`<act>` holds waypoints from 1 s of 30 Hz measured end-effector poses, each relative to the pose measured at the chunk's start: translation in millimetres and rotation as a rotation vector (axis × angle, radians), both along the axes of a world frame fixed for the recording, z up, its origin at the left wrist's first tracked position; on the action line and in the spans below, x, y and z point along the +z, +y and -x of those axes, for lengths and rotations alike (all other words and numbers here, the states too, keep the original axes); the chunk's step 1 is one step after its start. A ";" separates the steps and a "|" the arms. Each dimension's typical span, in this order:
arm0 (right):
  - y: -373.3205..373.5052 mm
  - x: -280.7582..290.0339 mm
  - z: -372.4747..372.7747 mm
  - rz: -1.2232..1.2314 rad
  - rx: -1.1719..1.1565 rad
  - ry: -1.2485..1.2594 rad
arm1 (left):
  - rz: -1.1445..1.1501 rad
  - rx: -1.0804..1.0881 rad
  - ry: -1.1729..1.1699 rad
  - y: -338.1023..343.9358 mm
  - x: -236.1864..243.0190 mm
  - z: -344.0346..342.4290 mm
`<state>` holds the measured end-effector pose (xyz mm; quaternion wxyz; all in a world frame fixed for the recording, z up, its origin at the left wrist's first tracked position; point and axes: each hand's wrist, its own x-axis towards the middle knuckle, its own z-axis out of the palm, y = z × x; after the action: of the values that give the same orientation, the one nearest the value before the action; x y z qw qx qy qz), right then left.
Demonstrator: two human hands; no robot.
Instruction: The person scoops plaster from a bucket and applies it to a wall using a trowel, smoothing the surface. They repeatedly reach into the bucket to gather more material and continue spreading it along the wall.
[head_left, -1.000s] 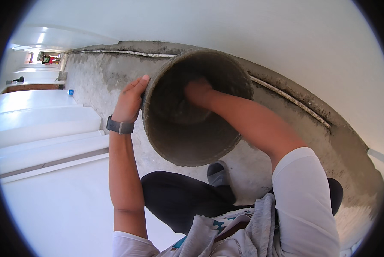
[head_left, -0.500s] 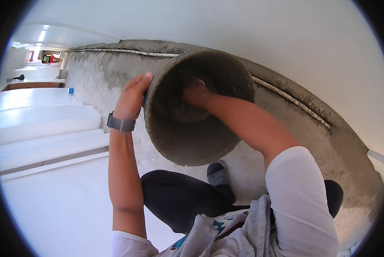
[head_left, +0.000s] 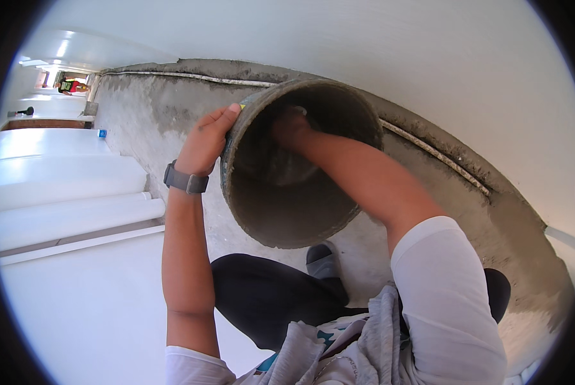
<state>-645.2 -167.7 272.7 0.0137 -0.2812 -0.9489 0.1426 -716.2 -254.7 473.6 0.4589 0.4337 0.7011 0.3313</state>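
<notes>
A large cement-crusted bucket (head_left: pixel 313 218) is tipped so that its mouth faces me, with grey residue coating its inner wall. My left hand (head_left: pixel 204 142), below a dark wristwatch (head_left: pixel 186 179), holds it by the left side near the rim. A small yellow patch shows by the thumb. Deep inside the bucket is my right hand (head_left: pixel 291 128), its fingers curled and partly lost in shadow. A small pale edge shows beside those fingers, but what it belongs to I cannot make out.
A thin pipe (head_left: pixel 435 149) runs along the foot of the white wall (head_left: pixel 396 45), behind the bucket. White panels (head_left: pixel 76 221) stand at left. My slippered foot (head_left: pixel 323 260) is on the concrete floor below the bucket. Far left, a person (head_left: pixel 73 86) is in the passage.
The bucket has turned and shifted slightly right, my left hand moving with it. My right hand has moved a little up and left inside the bucket.
</notes>
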 end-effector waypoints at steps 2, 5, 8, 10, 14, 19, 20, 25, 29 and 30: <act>5.6 -1.5 -5.5 -0.107 -0.062 0.158 | -0.001 0.001 0.023 -1.7 1.7 -0.4; 15.8 -1.4 -6.9 -0.106 -0.040 0.183 | 0.032 -0.012 0.092 1.0 1.4 -2.5; 15.0 -1.9 -1.2 -0.116 -0.147 0.321 | 0.043 -0.059 0.105 10.2 1.2 -2.8; 8.8 -4.0 2.5 -0.098 -0.219 0.322 | 0.038 -0.059 0.079 10.4 -0.5 -2.0; 6.1 -16.0 2.7 -0.001 -0.065 0.062 | 0.025 -0.008 0.018 3.8 -3.4 5.9; 16.1 -30.3 12.6 -0.062 -0.104 0.134 | 0.022 0.000 0.003 3.4 -0.7 11.1; 13.4 -29.8 13.5 -0.055 -0.177 0.317 | 0.008 -0.031 -0.004 4.2 0.2 10.4; -12.5 2.0 -19.2 -0.047 -0.044 0.130 | 0.007 0.020 -0.009 1.7 -2.2 5.2; -28.4 29.0 -78.4 0.395 -0.238 0.063 | -0.035 0.049 -0.013 4.8 -6.2 8.0; -26.6 28.6 -85.7 0.487 -0.295 0.130 | -0.015 0.065 0.005 7.0 -7.0 8.4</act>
<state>-559.4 -194.3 301.3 0.0272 -0.4013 -0.8328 0.3803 -724.6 -247.7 466.6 0.4429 0.4148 0.7134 0.3505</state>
